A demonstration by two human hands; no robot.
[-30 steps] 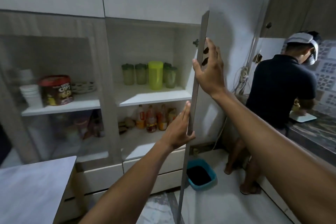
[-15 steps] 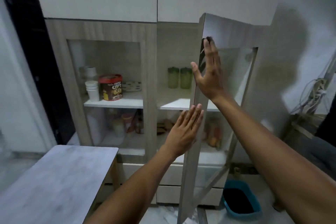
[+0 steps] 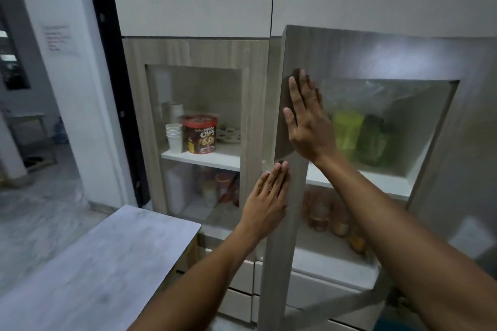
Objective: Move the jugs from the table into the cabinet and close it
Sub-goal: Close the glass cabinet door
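Jugs (image 3: pixel 359 138) stood on the shelf behind the cabinet door (image 3: pixel 291 196). My left hand (image 3: pixel 265 203) and right hand (image 3: pixel 308 126) pressed flat on it, gripping nothing; fingertips beside its edge, apparently ajar, risked pinching.

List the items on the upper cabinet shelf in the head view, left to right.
Stack of white paper cups → Choco Chips tub → patterned plate → right hand on the door → lime-green jug → dark green jug.
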